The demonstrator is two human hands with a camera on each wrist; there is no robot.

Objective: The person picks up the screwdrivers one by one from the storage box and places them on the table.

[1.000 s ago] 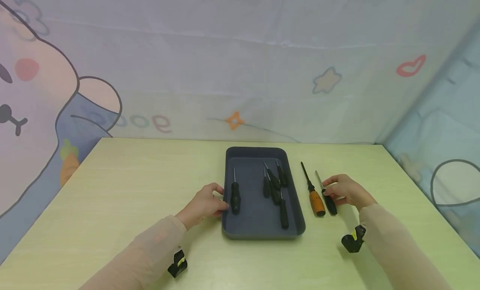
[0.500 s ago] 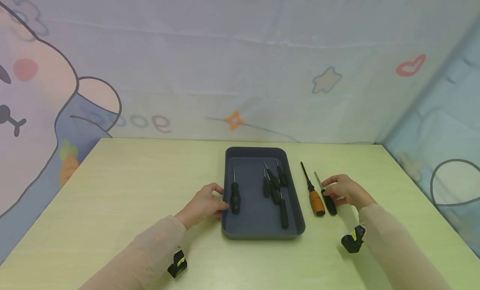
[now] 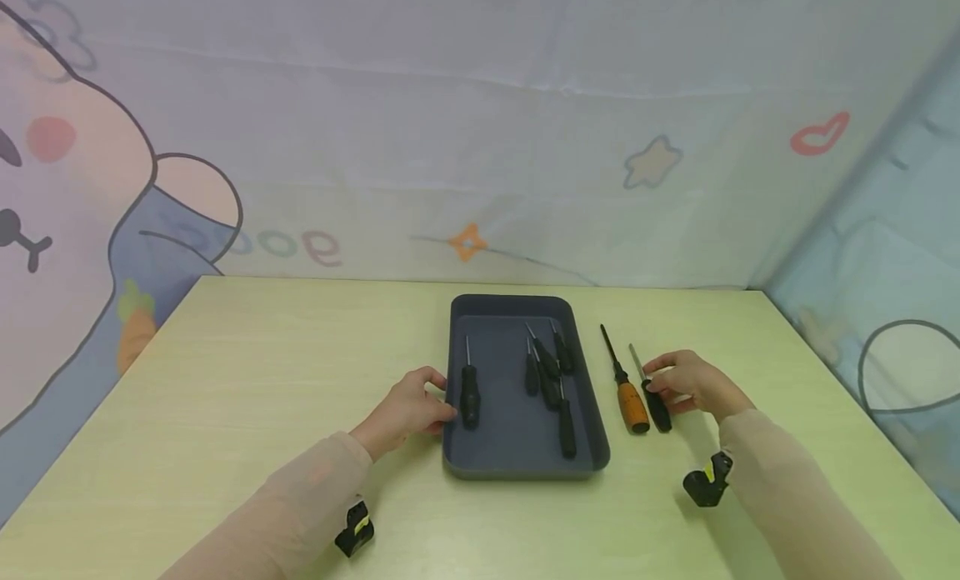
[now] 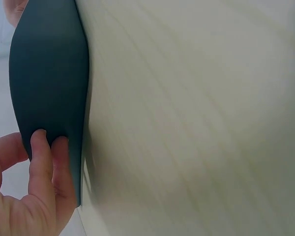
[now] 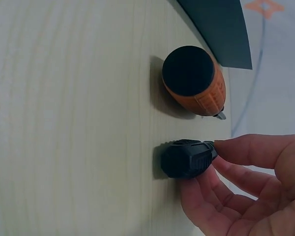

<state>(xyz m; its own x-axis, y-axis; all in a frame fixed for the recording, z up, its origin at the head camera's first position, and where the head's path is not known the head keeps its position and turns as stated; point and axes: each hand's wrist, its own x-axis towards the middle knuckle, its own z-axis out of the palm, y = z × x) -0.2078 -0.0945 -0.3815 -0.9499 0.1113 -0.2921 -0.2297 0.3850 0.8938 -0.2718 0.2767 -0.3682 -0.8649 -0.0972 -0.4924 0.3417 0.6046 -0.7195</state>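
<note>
A dark grey tray [image 3: 502,459] lies on the table with several black-handled screwdrivers in it. One larger black screwdriver [image 3: 470,397] sits alone along its left side; the others are grouped toward the right. My left hand [image 3: 408,409] holds the tray's left wall, its fingertips against the outer face in the left wrist view. To the tray's right, an orange-handled screwdriver [image 3: 632,407] rests on the table. Beside it, my right hand [image 3: 693,382] pinches a black screwdriver [image 3: 658,412] near the top of its handle, thumb and fingers on opposite sides. Its shank points away from me.
A pale wood-grain table [image 3: 315,330] carries everything. Behind it hangs a printed cloth [image 3: 525,147], with another cloth surface [image 3: 885,272] at the right edge. Black wrist cameras [image 3: 707,480] hang below both sleeves, close to the tabletop.
</note>
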